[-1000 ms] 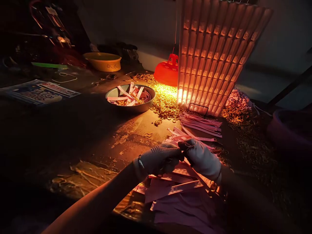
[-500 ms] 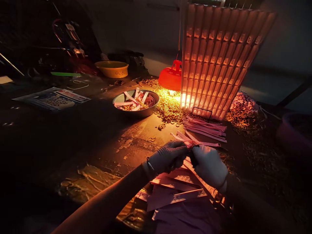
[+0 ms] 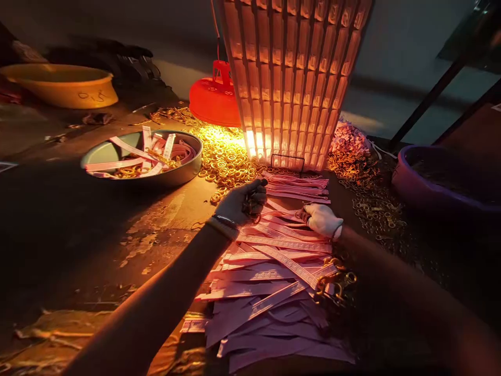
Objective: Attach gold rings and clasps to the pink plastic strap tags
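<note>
My left hand, in a dotted glove, is curled shut around small gold rings just past the heap of pink paper strips. My right hand, in a white glove, rests on the far end of that heap with its fingers pinched on a pink strip. A spread of loose gold rings glows under the red lamp, just beyond my left hand. A short stack of pink strips lies between my hands and the tall ribbed card rack.
A metal bowl with pink strips and rings stands at the left. A yellow basin is at the far left, a purple basin at the right. More rings and pink tags lie to the rack's right.
Both hands have moved apart and reached forward over the strip heap toward the rings. The view has shifted closer and to the right.
</note>
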